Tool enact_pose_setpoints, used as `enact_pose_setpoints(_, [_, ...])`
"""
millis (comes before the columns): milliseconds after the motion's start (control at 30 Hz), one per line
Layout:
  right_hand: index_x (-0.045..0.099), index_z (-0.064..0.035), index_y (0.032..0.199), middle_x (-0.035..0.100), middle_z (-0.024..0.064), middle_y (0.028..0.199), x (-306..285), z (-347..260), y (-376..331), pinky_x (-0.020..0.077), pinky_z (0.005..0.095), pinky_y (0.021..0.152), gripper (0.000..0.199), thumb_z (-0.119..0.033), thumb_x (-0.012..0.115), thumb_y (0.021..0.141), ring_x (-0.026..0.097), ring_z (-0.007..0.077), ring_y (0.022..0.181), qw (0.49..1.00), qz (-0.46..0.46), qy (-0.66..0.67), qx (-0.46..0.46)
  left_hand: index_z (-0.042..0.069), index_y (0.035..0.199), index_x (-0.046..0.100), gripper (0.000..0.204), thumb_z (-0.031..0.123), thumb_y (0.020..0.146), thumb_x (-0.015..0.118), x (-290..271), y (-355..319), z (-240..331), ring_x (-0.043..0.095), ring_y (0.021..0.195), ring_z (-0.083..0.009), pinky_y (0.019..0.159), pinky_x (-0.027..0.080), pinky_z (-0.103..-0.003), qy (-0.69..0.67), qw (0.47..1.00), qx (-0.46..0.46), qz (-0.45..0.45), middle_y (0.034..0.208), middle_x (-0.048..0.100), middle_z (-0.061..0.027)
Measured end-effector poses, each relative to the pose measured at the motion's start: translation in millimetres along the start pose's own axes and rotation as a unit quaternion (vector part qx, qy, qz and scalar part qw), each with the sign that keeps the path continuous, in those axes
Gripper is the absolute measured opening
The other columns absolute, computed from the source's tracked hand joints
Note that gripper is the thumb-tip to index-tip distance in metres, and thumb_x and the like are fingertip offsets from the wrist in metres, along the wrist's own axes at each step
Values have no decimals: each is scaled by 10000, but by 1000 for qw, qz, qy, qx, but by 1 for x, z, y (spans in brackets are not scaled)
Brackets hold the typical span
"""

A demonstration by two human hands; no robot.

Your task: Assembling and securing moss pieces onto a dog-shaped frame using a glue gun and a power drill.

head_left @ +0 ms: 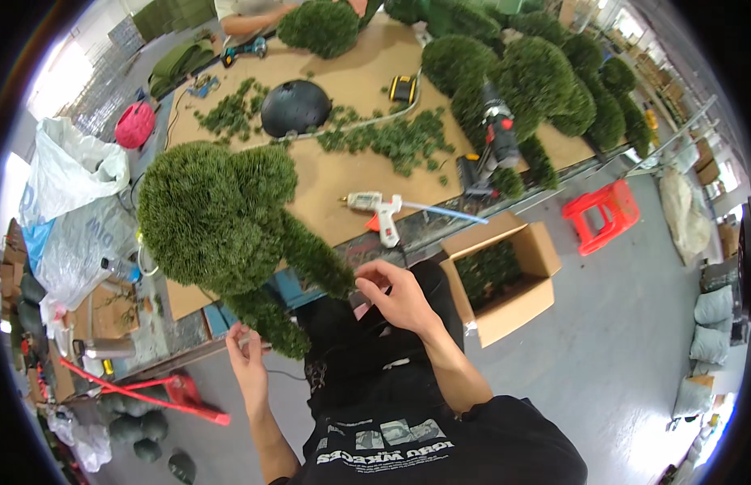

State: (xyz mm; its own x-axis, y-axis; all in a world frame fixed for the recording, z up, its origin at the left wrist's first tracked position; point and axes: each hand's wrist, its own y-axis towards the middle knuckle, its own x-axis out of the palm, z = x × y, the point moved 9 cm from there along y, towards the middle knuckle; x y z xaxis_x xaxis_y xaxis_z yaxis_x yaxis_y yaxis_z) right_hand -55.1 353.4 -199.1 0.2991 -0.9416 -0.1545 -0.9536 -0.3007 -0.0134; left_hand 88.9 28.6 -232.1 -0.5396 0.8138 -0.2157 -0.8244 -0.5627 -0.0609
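1. Covering the green topiary figure [222,214] w/ fake foliage is prob the step in hand; it's being propped at the table [343,194] edge.
2. Left hand [244,352] is pinching one lower leg tip, right hand [395,295] the other.
3. Next move prob calls for the glue gun [379,208].

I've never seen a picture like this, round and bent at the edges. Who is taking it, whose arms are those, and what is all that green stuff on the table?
The picture comes from a wide-angle camera worn on a person's head, looking down, which is why straight edges curve. The two bare arms rising from the bottom are that person's own. The left hand is at the lower leg of a big green artificial-grass figure, and the right hand pinches at the tip of another leg; what the fingers hold is too small to tell. The figure rests on a brown worktable. Also there: a glue gun, a black dome, loose green tufts and a power drill. An open cardboard box sits on the floor.
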Motion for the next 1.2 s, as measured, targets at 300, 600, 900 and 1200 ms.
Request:
enact_pose_setpoints(300, [561, 57, 1335, 625, 282, 1291, 35, 0, 57, 509, 431, 1012, 567, -321, 752, 956, 640, 393, 1184, 978, 1, -204, -50, 43, 1518, 445, 613, 323, 1031, 691, -47, 54, 11, 573, 1172, -226, 1003, 466, -359, 83, 986, 74, 126, 1380, 555, -173])
enact_pose_setpoints(600, [551, 91, 1343, 627, 335, 1309, 59, 16, 71, 480, 466, 1069, 741, -448, 774, 885, 599, 465, 1257, 979, 2, -202, 24, -55, 1508, 449, 599, 378, 1101, 523, -27, 143, -43, 498, 1379, -306, 1159, 365, -394, -13, 995, 6, 100, 1502, 525, -212])
enact_pose_setpoints(900, [568, 81, 1323, 655, 322, 1269, 77, 21, 42, 496, 456, 1040, 744, -478, 782, 881, 627, 430, 1238, 982, 19, -176, 65, -82, 1507, 460, 590, 355, 1111, 426, -31, 169, -49, 449, 1448, -328, 1213, 299, -385, -32, 985, 40, 164, 1543, 505, -234])
enact_pose_setpoints(1200, [580, 54, 1324, 729, 210, 1048, 81, 45, 40, 549, 379, 854, 700, -471, 791, 912, 713, 274, 935, 984, -30, -156, 75, 9, 1551, 456, 590, 420, 1129, 423, -37, 178, -53, 535, 1286, -194, 1114, 390, -363, -77, 996, -10, 40, 1487, 544, -98])
